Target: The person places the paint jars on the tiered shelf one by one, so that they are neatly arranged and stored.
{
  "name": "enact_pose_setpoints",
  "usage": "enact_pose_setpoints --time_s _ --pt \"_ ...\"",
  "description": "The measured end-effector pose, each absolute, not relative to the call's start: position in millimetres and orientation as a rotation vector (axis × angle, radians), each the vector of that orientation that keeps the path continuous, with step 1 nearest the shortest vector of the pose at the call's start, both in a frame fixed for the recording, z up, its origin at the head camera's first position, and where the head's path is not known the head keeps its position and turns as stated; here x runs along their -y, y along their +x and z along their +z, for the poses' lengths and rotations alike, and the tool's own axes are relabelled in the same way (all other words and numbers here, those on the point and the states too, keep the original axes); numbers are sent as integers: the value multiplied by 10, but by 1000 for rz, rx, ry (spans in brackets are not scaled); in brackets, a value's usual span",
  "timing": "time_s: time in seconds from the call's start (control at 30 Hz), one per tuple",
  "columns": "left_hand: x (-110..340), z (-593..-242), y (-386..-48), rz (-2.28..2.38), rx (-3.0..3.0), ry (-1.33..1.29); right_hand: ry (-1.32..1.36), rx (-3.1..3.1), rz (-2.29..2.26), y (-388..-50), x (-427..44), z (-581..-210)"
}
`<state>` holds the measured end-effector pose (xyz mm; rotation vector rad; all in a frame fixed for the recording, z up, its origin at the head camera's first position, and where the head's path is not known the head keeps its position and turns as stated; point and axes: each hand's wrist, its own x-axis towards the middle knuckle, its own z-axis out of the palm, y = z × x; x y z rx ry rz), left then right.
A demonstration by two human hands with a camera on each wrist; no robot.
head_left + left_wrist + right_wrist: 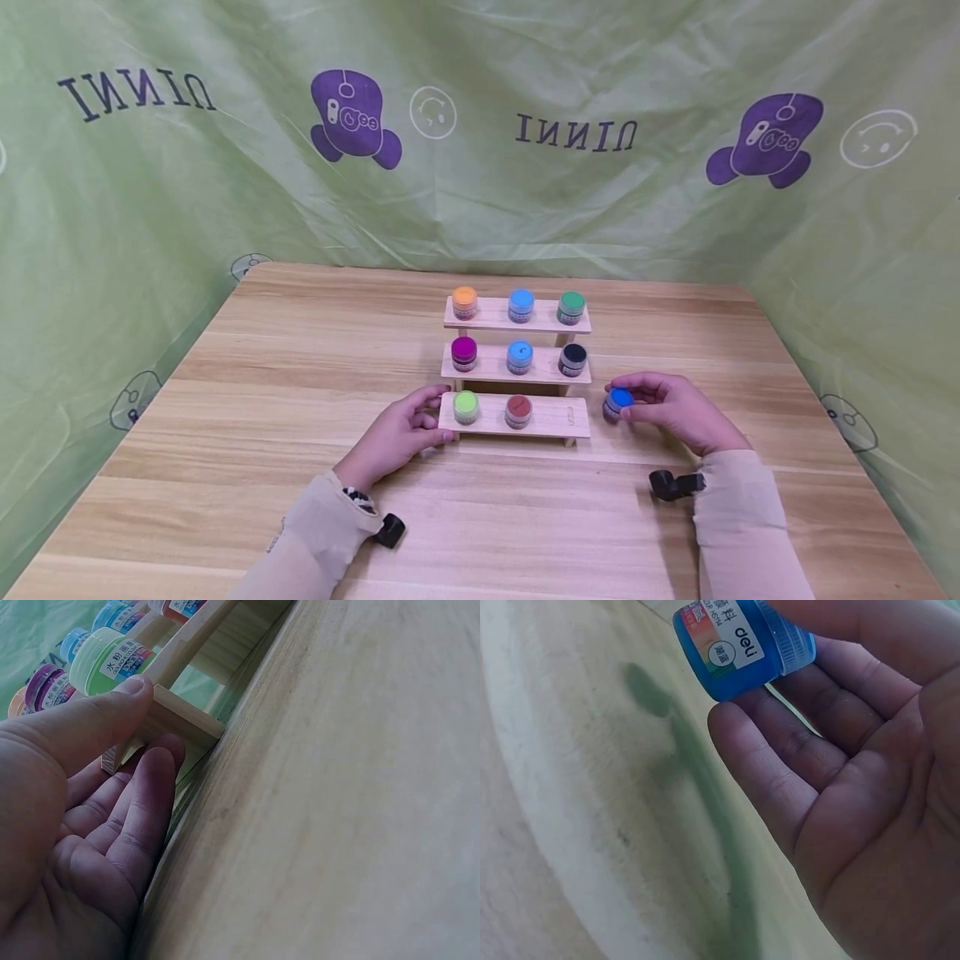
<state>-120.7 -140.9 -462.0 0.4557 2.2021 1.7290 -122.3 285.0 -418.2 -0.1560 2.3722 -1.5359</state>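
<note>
A three-step wooden rack [547,423] stands mid-table with small paint jars on its steps. My left hand [405,429] holds the left end of the lowest step; in the left wrist view its thumb [112,712] lies against the board's corner and the fingers curl below. On that step sit a light green paint jar [466,407] and a brown-red one [518,411]; its right part is bare. To the right of the rack, my right hand [675,408] pinches a blue paint jar [618,403] between thumb and fingers. The right wrist view shows the jar's printed label [731,637].
The middle step carries purple [463,353], light blue [520,357] and black [573,359] jars. On the top step are orange [464,302], blue [521,305] and green [572,307] ones. A green printed cloth [480,200] hangs behind the wooden table [525,533].
</note>
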Motion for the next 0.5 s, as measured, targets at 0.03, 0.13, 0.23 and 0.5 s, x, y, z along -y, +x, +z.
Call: enact_pose_setpoints --time_s 0.03,0.13,0.23,0.5 --pt "1409 -4621 -1207 1732 -2199 455 -157 -2363 -1547 -1219 -2846 -4173" --pt "1407 -4625 -1211 1733 -2200 442 -174 -2349 -1563 -1213 -2841 -4151" --pt "1404 -4623 -1215 1732 -2201 435 -198 -2344 -1571 -1211 -2835 -4133" --pt "1395 -4608 -1208 1739 -2187 418 -256 -2333 -1572 -1192 -2772 -4065"
